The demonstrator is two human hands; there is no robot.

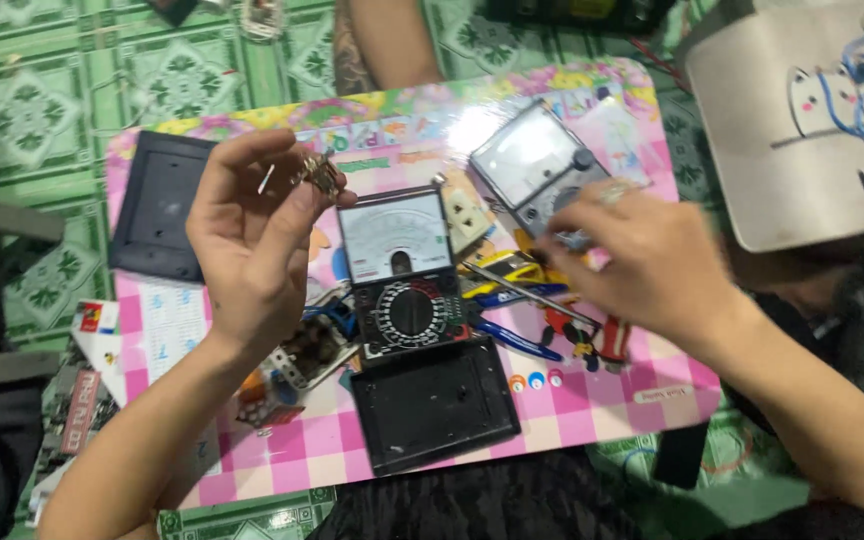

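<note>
My left hand [247, 235] is raised over the pink checked table [592, 400], palm up, pinching a small metal part [319, 174] between thumb and fingertips. Just right of it lies a black analog multimeter [402, 275] with a white dial face and a round selector. My right hand [642, 255] reaches leftward, blurred, over a second grey multimeter [537, 165] and a pile of tools [522, 290] with yellow, blue and red handles. Whether its fingers hold anything is not clear.
A black back cover [437, 405] lies at the table's near edge, another black cover [162, 205] at the far left. A circuit board with an orange part [287, 365] sits under my left wrist. A white cushion [812, 120] is at the right. Green patterned floor surrounds the table.
</note>
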